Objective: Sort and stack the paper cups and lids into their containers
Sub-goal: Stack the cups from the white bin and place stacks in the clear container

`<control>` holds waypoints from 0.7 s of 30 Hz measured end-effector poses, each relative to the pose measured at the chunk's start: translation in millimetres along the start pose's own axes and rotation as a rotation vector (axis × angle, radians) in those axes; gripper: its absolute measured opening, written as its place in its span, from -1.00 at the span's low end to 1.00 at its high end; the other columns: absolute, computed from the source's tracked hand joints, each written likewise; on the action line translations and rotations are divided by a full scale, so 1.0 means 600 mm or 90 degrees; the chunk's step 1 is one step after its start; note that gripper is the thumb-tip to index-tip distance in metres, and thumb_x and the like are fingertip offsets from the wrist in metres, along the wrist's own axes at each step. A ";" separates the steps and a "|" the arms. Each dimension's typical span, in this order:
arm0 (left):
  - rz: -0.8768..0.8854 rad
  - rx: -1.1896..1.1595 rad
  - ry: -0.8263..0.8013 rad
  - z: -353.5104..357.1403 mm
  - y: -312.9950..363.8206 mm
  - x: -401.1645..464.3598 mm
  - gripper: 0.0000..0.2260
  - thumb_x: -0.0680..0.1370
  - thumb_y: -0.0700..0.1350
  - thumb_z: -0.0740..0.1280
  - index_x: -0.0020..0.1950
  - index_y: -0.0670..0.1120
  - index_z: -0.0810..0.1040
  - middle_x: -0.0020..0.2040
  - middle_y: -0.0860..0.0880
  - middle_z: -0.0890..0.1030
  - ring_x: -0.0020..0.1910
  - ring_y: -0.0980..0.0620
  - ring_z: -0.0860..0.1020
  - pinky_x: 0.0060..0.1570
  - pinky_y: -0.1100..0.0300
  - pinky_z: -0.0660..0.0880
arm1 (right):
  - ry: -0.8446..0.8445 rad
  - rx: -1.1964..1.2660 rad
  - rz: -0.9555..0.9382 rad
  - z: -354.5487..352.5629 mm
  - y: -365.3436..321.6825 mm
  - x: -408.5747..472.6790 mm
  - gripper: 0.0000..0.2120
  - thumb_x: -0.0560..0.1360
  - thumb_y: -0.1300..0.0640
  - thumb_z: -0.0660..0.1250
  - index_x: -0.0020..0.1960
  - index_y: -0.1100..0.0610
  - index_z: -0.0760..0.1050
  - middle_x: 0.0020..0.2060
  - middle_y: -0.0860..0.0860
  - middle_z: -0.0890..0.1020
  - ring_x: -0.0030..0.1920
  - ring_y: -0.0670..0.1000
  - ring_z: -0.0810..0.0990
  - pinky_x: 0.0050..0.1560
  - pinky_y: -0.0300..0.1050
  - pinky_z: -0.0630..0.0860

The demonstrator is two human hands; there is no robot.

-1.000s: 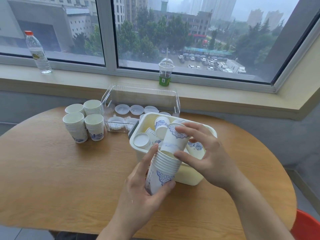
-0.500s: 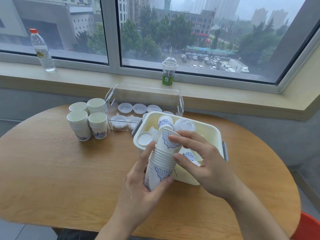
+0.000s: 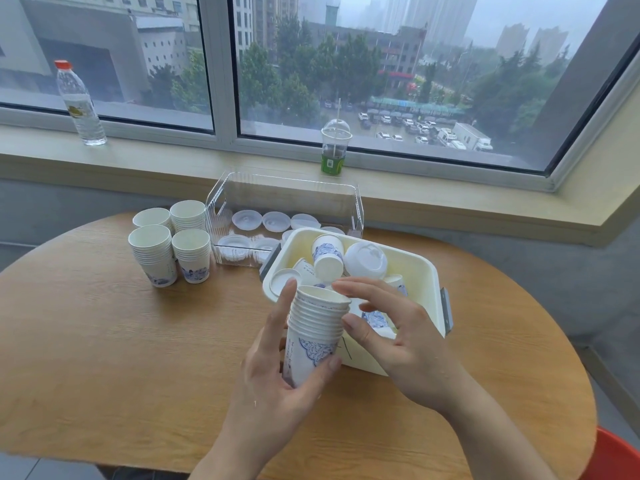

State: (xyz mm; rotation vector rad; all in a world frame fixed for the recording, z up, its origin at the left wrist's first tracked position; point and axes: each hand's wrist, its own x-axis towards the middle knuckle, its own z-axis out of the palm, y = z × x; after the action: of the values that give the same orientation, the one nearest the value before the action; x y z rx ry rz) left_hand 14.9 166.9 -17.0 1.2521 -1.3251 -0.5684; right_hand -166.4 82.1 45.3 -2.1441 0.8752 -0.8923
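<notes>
Nested cup stack is upright, held above the table edge just in front of the cream bin. Left hand grips the stack, thumb up its side, fingers curled round the base. Right hand: fingers relaxed, tips at the stack's top rims, not clamping. Bin holds loose cups and lids. Four cup stacks stand beside the clear lid box.

1. Bare table front-left: open passage.
2. 4 cup stacks stand back-left, just beside clear box.
3. Cream bin crowds clear box's front right corner.
4. Bin interior cluttered with loose cups and lids.
5. Both hands and held cup stack block bin's near-left edge.
</notes>
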 end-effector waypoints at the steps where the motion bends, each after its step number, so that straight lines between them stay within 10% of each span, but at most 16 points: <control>1: -0.002 -0.001 0.002 0.000 -0.001 0.000 -0.12 0.44 0.07 0.57 0.63 0.40 0.16 0.29 0.05 0.62 0.15 0.11 0.66 -0.16 0.31 0.62 | 0.000 0.004 0.003 0.002 0.001 -0.001 -0.67 0.64 -0.02 0.37 0.39 -0.11 0.57 0.33 -0.27 0.60 0.44 -0.06 0.49 0.28 -0.20 0.48; 21: -0.024 0.029 0.076 -0.041 -0.020 -0.006 -0.16 0.39 0.10 0.57 0.53 0.51 0.20 0.26 0.47 0.51 0.17 0.30 0.60 -0.18 0.47 0.55 | 0.116 -0.271 0.131 0.023 0.078 0.169 -0.58 0.60 -0.17 0.38 0.42 -0.08 0.51 0.25 -0.10 0.64 0.27 -0.03 0.55 0.28 -0.03 0.46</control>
State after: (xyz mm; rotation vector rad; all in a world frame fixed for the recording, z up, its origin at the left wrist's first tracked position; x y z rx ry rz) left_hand 40.5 174.5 -24.1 1.3301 -1.2227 -0.4838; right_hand -115.7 -18.0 36.9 -2.2890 1.4596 -0.8643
